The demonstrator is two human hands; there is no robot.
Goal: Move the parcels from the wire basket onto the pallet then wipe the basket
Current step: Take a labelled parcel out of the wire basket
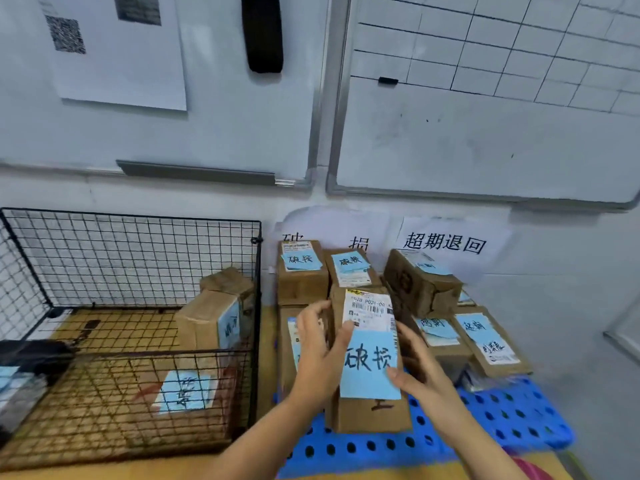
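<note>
A long cardboard parcel (372, 410) with a blue note and a shipping label stands over the blue perforated pallet (502, 414). My left hand (320, 355) grips its left side, thumb across the front. My right hand (415, 365) holds its right side, thumb on the blue note. The black wire basket (131, 258) stands to the left and holds three parcels: a flat box with a blue note (180, 396), an upright box (211, 320) and a smaller box (228, 280) behind it. Several labelled parcels (301, 271) are stacked on the pallet against the wall.
A wall with two whiteboards (485, 133) rises right behind the basket and pallet. Paper signs (446, 242) hang above the pallet. A dark object (31, 358) sits at the basket's left edge. Wooden floor (266, 341) shows between basket and pallet.
</note>
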